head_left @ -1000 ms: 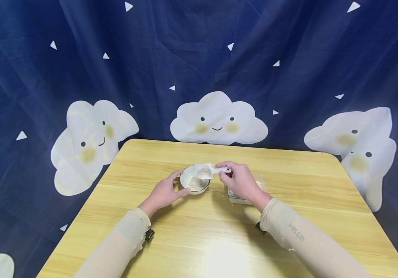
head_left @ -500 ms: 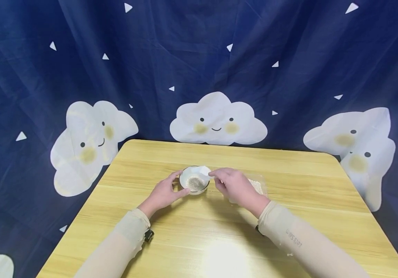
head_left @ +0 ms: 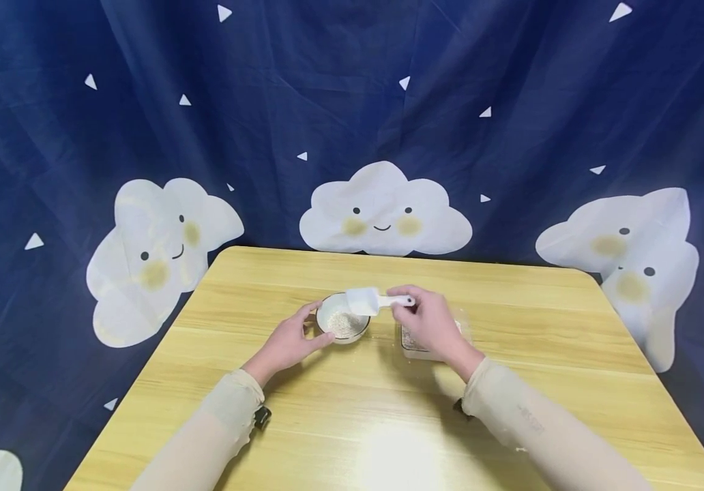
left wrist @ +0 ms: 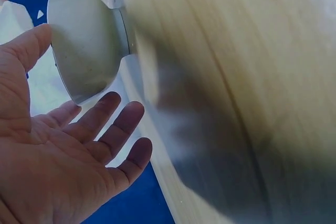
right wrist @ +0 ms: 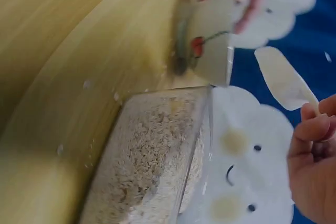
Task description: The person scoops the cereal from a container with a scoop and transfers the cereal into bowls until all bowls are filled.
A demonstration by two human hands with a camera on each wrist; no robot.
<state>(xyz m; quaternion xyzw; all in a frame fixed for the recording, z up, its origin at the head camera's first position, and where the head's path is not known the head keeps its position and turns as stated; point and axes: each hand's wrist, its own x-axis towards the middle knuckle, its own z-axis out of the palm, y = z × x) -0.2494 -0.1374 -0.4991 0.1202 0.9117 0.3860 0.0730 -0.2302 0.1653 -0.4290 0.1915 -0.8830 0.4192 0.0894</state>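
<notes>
My left hand (head_left: 290,344) holds a small white bowl (left wrist: 86,45) between thumb and fingers at opposite sides of its rim. Pale flakes (head_left: 344,326), like oats, lie in the bowl, which stands on the table. With the right hand (head_left: 430,324) I pinch the handle of a white scoop (head_left: 362,301), whose head hangs over the bowl's right side. The right wrist view shows the scoop (right wrist: 283,77) held higher than a clear container (right wrist: 202,114) of the same flakes. That container sits to the bowl's right, partly hidden under my right hand in the head view.
The wooden table (head_left: 340,402) carries a few stray flakes between bowl and container. Behind its far edge hangs a dark blue curtain (head_left: 266,123) printed with clouds and white triangles.
Flakes showed in the scoop a second ago. It then moved left and tipped over the bowl, and has since come back right, with no flakes showing. My left hand stayed on the bowl.
</notes>
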